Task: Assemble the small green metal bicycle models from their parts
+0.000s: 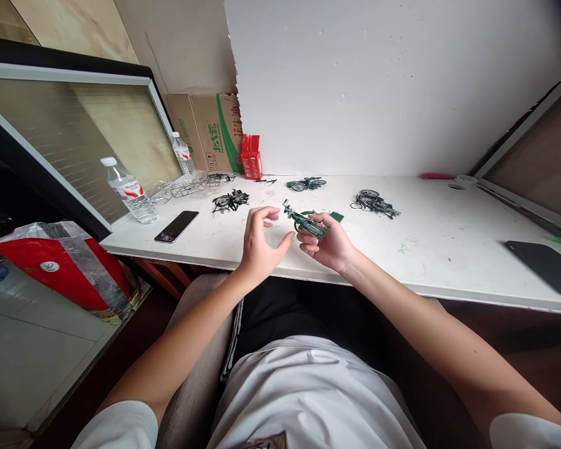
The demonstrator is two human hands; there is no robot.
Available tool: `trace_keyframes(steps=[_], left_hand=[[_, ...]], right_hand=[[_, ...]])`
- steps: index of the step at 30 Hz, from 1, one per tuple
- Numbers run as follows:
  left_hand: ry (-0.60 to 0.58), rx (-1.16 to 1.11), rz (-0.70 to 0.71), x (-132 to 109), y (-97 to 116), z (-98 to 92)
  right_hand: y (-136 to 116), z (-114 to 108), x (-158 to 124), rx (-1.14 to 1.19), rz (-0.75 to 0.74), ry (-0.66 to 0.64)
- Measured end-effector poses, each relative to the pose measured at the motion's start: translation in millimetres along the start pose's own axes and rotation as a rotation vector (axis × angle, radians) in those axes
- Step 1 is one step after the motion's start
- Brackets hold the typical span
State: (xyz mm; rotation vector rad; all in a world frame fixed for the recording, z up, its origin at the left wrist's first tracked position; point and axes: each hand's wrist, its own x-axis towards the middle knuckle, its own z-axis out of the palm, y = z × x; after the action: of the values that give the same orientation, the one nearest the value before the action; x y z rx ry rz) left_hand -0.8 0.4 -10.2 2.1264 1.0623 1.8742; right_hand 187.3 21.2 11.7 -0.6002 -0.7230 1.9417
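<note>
A small green model bicycle (pixel 308 226) is gripped in my right hand (pixel 331 242), above the front part of the white table. Its handlebar points up and to the left, and my fingers cover part of the frame. Just left of it, my left hand (pixel 260 242) is open, thumb and fingers apart, holding nothing. Farther back on the table lies another green model bicycle (pixel 307 184). One black model bicycle (pixel 231 200) rests behind my left hand, and a second black model bicycle (pixel 374 203) lies to the right.
On the white table (pixel 430 243) a phone (pixel 176 226) lies left, near two water bottles, the closer one (pixel 131 192) by the window frame. Thin black part frames (pixel 194 186) lie behind. A red box (pixel 252 157) and a carton (pixel 210 132) stand at the back. A black pad (pixel 545 267) lies right.
</note>
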Motion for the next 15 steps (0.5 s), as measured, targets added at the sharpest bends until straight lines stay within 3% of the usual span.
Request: trace_keyframes(steps=[5,9,15], left_hand=[[-0.209,0.157,0.270,23.6,5.7,-26.4],[-0.353,0.188,0.274,32.5,10.4,-38.6],[-0.268,0.196,0.272,32.9,-4.6,-39.8]], right_hand=[[7.4,7.2,-7.9,-0.059,0.123,-0.159],[10.4,14.7,-12.7,-0.037,0.199,-0.189],[12.6,26.8,-14.2,-0.014,0.100,0.002]])
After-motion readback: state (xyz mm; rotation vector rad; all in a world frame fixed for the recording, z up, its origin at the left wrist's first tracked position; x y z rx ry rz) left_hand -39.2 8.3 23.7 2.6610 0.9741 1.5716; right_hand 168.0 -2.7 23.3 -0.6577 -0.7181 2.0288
